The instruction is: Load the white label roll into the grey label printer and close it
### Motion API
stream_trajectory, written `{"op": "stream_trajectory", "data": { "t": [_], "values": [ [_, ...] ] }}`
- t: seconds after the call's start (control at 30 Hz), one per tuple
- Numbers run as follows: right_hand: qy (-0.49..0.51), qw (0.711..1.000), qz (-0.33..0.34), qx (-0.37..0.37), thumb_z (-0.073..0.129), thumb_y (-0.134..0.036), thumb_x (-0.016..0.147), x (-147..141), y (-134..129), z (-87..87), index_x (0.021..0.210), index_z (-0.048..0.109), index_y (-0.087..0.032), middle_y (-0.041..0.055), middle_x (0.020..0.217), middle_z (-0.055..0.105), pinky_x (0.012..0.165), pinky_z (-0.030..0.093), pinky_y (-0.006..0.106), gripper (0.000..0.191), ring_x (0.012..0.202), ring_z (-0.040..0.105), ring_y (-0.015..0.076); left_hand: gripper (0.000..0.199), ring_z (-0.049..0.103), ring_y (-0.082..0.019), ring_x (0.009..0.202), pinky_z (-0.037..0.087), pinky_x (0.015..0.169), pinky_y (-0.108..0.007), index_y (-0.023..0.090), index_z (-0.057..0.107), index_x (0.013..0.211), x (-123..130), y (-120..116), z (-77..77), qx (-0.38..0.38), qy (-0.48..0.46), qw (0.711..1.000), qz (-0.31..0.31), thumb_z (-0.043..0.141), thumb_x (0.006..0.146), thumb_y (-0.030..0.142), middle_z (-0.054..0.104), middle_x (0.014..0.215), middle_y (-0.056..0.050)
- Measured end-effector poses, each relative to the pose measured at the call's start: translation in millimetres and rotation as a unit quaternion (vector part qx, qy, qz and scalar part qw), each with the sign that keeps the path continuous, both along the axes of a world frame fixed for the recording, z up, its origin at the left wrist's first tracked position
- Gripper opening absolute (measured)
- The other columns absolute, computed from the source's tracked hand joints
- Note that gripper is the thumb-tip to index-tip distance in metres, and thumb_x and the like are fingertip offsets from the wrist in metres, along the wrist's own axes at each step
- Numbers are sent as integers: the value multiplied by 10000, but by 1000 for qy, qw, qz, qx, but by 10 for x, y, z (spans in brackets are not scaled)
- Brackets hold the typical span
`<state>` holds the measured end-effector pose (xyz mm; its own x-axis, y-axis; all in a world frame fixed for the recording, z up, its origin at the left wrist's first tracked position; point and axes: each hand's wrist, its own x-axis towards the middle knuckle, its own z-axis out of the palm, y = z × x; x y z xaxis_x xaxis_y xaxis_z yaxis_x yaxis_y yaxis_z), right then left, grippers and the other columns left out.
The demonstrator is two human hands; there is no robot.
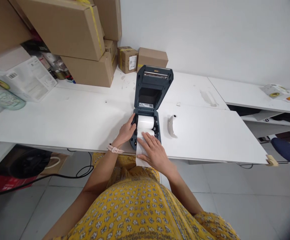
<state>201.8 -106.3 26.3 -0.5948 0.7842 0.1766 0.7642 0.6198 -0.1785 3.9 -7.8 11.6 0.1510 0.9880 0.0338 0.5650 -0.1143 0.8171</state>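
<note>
A dark grey label printer [157, 128] stands on the white table with its lid [153, 86] raised. Inside it lies a white paper roll [145, 122], and a loose strip of paper [140, 162] runs from it over the printer's front and past the table edge. My left hand [126, 131], with a pink band at the wrist, grips the printer's left side, thumb over the rim by the roll. Fingers stretched, my right hand [153, 150] lies flat on the paper strip. To the printer's right is a small paper roll [172, 125] with its end curling loose.
Cardboard boxes [89, 68] are stacked at the back left, with two smaller ones behind the printer. A mint-green bottle [4, 95] and a white box [31, 78] are at far left. Black cables [84, 166] hang below the table. A small carton [276, 91] sits at far right.
</note>
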Motion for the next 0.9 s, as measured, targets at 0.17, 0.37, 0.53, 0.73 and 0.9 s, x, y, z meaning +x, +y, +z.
{"op": "stream_trajectory", "data": {
  "t": [0.17, 0.37, 0.53, 0.73, 0.9],
  "values": [
    [-3, 1000, 3, 7, 541, -579, 982, 2, -3, -19, 1552, 449, -190, 164, 1681, 340, 1223, 384, 528, 696, 1570, 315, 323, 665, 403, -273, 1521, 309, 1264, -459, 159, 311, 1623, -20, 17, -118, 4, -61, 998, -5, 404, 985, 322, 405, 1652, -97],
    [-4, 1000, 8, 9, 553, -573, 977, 4, 5, -25, 1556, 445, -175, 179, 1678, 338, 1223, 379, 530, 710, 1570, 314, 331, 665, 351, -249, 1550, 269, 1286, -430, 179, 322, 1618, -24, 29, -154, 8, -95, 995, -9, 416, 995, 390, 376, 1670, -81],
    [6, 1000, 6, -7, 553, -583, 976, 12, 6, -33, 1573, 415, -198, 169, 1688, 315, 1226, 371, 546, 724, 1583, 281, 324, 682, 294, -251, 1575, 222, 1301, -430, 206, 301, 1624, 9, -75, -81, -27, -133, 991, -4, 434, 1010, 472, 328, 1694, -74],
    [16, 1000, 4, -22, 596, -571, 959, 14, -3, -17, 1597, 369, -207, 168, 1696, 294, 1238, 355, 547, 769, 1588, 265, 329, 775, 130, -228, 1619, 129, 1324, -432, 257, 170, 1656, 84, -455, -72, -62, -183, 981, -2, 491, 999, 513, 136, 1751, -44],
    [18, 999, 7, -30, 639, -559, 938, 20, 1, 35, 1595, 378, -205, 172, 1692, 303, 1241, 353, 550, 791, 1583, 279, 334, 840, 127, -230, 1620, 151, 1323, -420, 248, 169, 1654, 97, -619, -76, -64, -221, 973, -5, 583, 959, 475, 123, 1754, -53]
  ]
}}
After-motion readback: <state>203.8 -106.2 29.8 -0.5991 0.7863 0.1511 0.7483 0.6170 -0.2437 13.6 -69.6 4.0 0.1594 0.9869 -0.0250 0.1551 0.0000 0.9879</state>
